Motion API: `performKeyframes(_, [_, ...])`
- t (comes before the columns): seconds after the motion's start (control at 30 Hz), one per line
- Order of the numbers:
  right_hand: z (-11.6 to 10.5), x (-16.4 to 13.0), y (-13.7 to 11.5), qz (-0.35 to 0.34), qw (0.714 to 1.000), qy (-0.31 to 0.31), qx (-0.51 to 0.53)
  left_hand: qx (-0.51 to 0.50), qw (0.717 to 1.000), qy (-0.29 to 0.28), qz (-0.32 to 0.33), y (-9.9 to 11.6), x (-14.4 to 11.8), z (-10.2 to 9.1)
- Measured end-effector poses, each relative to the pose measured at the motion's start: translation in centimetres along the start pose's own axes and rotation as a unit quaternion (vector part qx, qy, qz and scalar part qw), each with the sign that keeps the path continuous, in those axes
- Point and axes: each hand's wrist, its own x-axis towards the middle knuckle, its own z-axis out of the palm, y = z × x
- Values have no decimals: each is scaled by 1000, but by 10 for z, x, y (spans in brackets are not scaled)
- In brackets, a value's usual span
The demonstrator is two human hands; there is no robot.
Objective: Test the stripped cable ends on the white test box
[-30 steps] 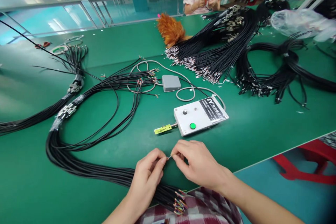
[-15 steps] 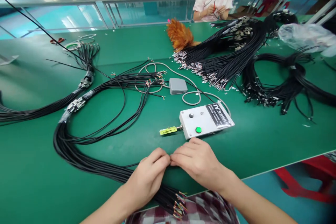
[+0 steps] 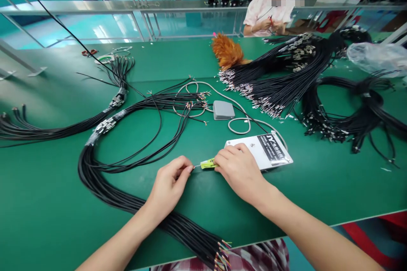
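Observation:
My left hand (image 3: pixel 170 182) is closed in a pinch on a cable whose thin pale wire end (image 3: pixel 197 166) reaches to the tip of a yellow-green clip (image 3: pixel 207 164). Fingers of my right hand (image 3: pixel 240 171) are closed round the back of that clip, at the left side of a white control box (image 3: pixel 270 152) with a black label. My right hand covers the box's knob and green button. Below my left forearm runs a thick bundle of black cables (image 3: pixel 108 190), its stripped coloured wire ends (image 3: pixel 222 254) at the table's front edge.
A grey pedal (image 3: pixel 223 110) with a looped grey cord lies behind the box. Heaps of black cables (image 3: pixel 270 80) and an orange duster (image 3: pixel 227 51) lie farther back. Scissors (image 3: pixel 89 52) rest at the far left. Across the table sits a person (image 3: pixel 269 15).
My hands have come off their shared pinch near the front edge and moved up to the clip. My right hand has taken hold of the clip. The camera view has shifted slightly.

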Motion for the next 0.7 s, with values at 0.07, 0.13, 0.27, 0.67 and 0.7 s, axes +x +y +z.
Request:
performKeyframes(0.07, [-1, 4, 0, 11, 1000, -9, -7, -8, 1000, -11, -5, -3, 1, 0])
performKeyframes(0.13, [-3, 6, -2, 21, 999, -20, -14, -9, 1000, -19, -2, -4, 2, 1])
performKeyframes(0.27, [-2, 12, -3, 17, 997, -70, -19, 18, 999, -28, 18, -4, 5, 5])
performKeyframes(0.67, [-1, 15, -2, 22, 997, -73, -32, 86, 995, -47, 37, -1, 16, 13])
performKeyframes(0.7, [-1, 14, -2, 20, 997, -71, -32, 89, 994, -48, 39, 0, 17, 13])
